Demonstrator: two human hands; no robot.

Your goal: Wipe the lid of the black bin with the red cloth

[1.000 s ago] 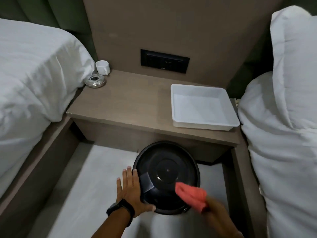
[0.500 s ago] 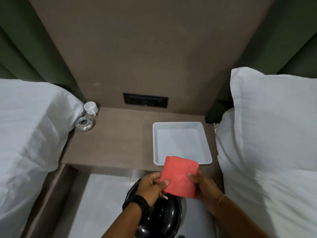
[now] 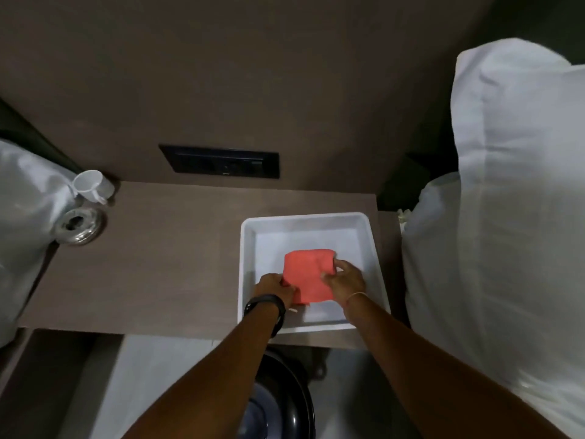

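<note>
The folded red cloth lies inside the white tray on the brown bedside shelf. My left hand grips the cloth's lower left edge. My right hand pinches its right edge. The black bin's glossy lid shows at the bottom centre, on the floor below the shelf, partly hidden behind my left forearm. Neither hand touches the bin.
A white cup and a round glass ashtray sit at the shelf's back left. A black socket panel is set in the wall. White bedding borders the left, white pillows the right.
The cloth left the bin lid, was held up by both hands, and now rests in the white tray. My left hand came off the bin. The view rose and moved forward.
</note>
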